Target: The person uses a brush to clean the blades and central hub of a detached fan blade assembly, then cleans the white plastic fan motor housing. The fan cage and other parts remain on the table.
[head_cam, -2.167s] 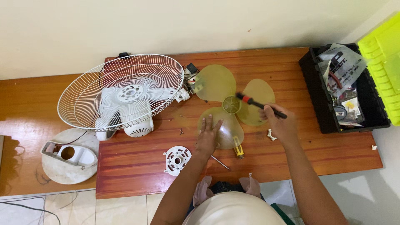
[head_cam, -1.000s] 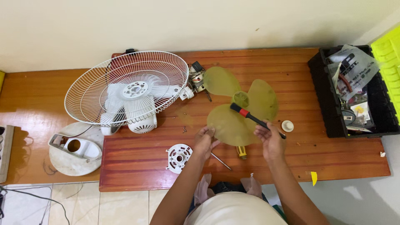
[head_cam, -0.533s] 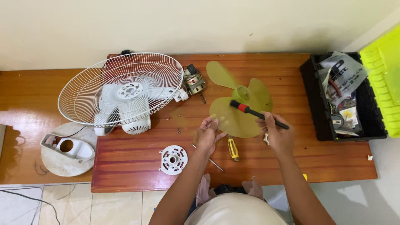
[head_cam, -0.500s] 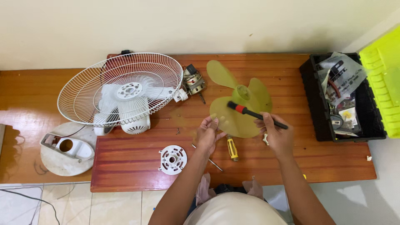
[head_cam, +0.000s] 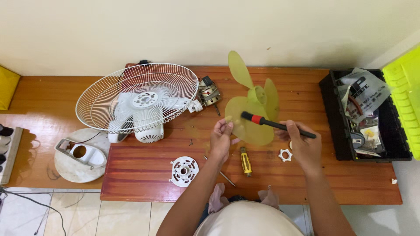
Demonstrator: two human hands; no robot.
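A red-brown wooden table (head_cam: 350, 183) stands against a cream wall, with fan parts spread on it

In the centre of the frame the left hand (head_cam: 222, 137) pinches the lower edge of one yellow translucent fan blade (head_cam: 255, 111), lifted and tilted above the table; the right hand (head_cam: 304, 144) is closed around one black brush (head_cam: 275, 125) with a red collar, whose tip touches the blade. The blade looks light, thin and a little flexible, probably easy to crack, so the thick hub seems the safer place to hold. I count three lobes on it, one white wire grille (head_cam: 138, 98) at upper left, one yellow screwdriver (head_cam: 246, 161), one black toolbox (head_cam: 372, 116) at right
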